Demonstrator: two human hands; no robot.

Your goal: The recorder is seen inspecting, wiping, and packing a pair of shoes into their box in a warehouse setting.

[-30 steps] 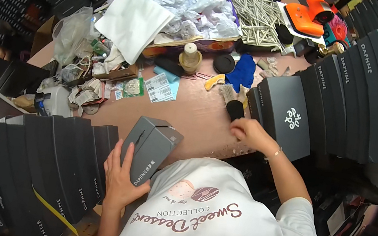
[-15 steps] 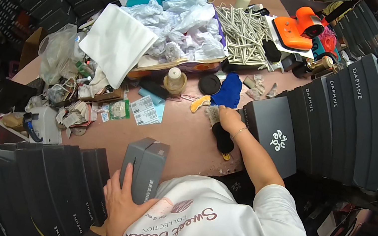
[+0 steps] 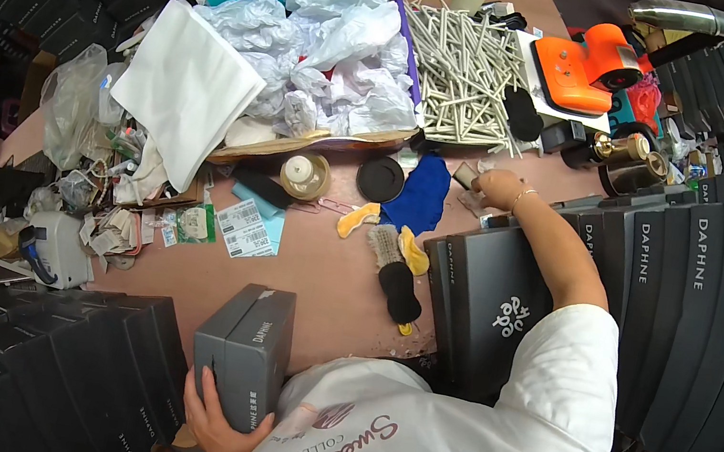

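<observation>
One white sheet (image 3: 187, 94) lies far left on the table (image 3: 335, 270); one grey box (image 3: 267, 354) is near left. Rightward I count one capped bottle (image 3: 301, 175), one black disc (image 3: 380, 179), two yellow pieces (image 3: 356, 220), one black pad (image 3: 399, 293), one blue cloth (image 3: 421, 196), one small block (image 3: 465, 175) and, far right, one orange device (image 3: 571, 74).

My left fingers (image 3: 209, 391) are partly spread, grasping the box's near end, thumb towards its right side. My right fingers (image 3: 489, 184) are bent at the small block, beyond the near-right dark boxes (image 3: 491, 288); I cannot tell whether they grip it.

My left hand covers part of the grey box, and I cannot make out whether its underside touches the table. The pale sticks (image 3: 465, 80) overlap too thickly to count. At right, the dark boxes fade into the black rim.
</observation>
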